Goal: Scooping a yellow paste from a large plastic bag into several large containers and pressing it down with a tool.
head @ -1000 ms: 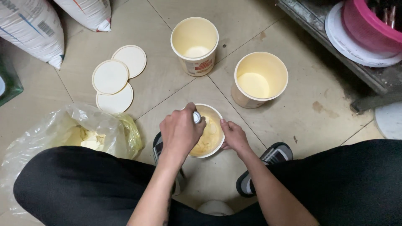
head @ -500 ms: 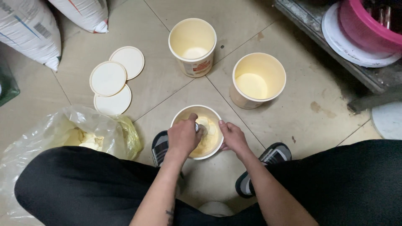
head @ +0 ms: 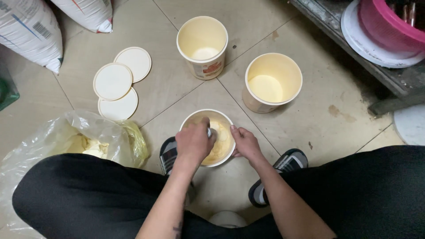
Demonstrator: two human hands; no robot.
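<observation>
Both hands work one tub (head: pixel 223 152): left hand (head: pixel 193 142) grips a scraping utensil (head: pixel 210 132), right hand (head: pixel 246 142) clasps the rim; next comes lifting yellow paste clear.

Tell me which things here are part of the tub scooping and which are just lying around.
In use:
left hand with a utensil in the near tub
right hand on its rim
plastic bag of yellow paste

Lying about:
two emptied tubs
three lids
white sacks
pink basket
</observation>
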